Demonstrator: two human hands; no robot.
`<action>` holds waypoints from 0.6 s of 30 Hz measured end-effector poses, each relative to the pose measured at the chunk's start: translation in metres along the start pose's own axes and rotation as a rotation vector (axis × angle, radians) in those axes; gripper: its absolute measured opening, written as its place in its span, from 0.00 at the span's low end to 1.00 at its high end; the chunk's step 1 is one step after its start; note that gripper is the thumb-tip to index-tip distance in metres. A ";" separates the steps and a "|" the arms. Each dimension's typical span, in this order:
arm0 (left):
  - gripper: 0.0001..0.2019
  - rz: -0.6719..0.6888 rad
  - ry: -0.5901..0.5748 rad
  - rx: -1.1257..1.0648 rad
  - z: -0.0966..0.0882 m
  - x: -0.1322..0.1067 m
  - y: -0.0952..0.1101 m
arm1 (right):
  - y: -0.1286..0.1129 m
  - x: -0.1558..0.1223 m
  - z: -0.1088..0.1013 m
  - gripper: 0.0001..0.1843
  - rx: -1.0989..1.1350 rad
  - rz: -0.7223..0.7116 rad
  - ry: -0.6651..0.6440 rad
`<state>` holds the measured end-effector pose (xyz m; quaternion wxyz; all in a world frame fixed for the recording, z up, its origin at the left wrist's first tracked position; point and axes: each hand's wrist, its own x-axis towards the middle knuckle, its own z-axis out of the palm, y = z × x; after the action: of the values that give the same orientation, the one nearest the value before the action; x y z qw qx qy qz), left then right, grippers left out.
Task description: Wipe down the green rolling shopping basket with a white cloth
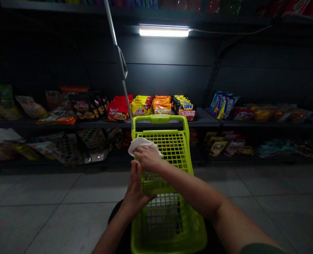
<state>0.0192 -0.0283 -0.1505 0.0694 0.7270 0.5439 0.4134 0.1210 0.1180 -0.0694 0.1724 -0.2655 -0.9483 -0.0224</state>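
Now the person is in front of a dark shop shelf (206, 120) and holds a lime-green plastic basket (172, 218) that is tipped up, with its open side turned toward the person. The left hand (135, 192) is closed around the left edge of the basket, thumb on the inner side. The right hand (147, 157) reaches across higher up. Its fingers are bent over a white cloth (137, 144) and press it on the upper left corner of the grid wall. A green handle (158, 119) sits at the top of the basket, and a thin metal pole (120, 60) goes up from beside it. Behind, packets of noodles (151, 106) in red, yellow and orange stand in rows on the shelf under a bright lamp (164, 31). Grey floor tiles (53, 211) are below.
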 end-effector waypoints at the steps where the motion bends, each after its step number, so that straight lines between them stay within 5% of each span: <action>1: 0.68 -0.008 0.000 -0.003 -0.001 0.000 0.001 | 0.003 -0.006 -0.001 0.19 -0.008 -0.009 -0.002; 5: 0.65 -0.036 -0.024 -0.017 -0.005 -0.002 0.006 | 0.059 -0.061 -0.022 0.14 -0.015 0.110 -0.046; 10: 0.64 -0.045 -0.046 -0.030 -0.006 -0.001 0.008 | 0.125 -0.127 -0.076 0.11 0.022 0.314 -0.071; 15: 0.63 -0.040 -0.051 -0.030 -0.003 0.000 0.005 | 0.112 -0.112 -0.134 0.16 0.380 0.287 0.101; 18: 0.64 -0.029 -0.041 -0.012 -0.003 0.000 0.004 | 0.093 -0.083 -0.149 0.21 0.717 0.299 0.203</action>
<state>0.0202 -0.0314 -0.1465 0.0909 0.7268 0.5502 0.4009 0.2818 0.1365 0.0377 0.3483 -0.3201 -0.8250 0.3091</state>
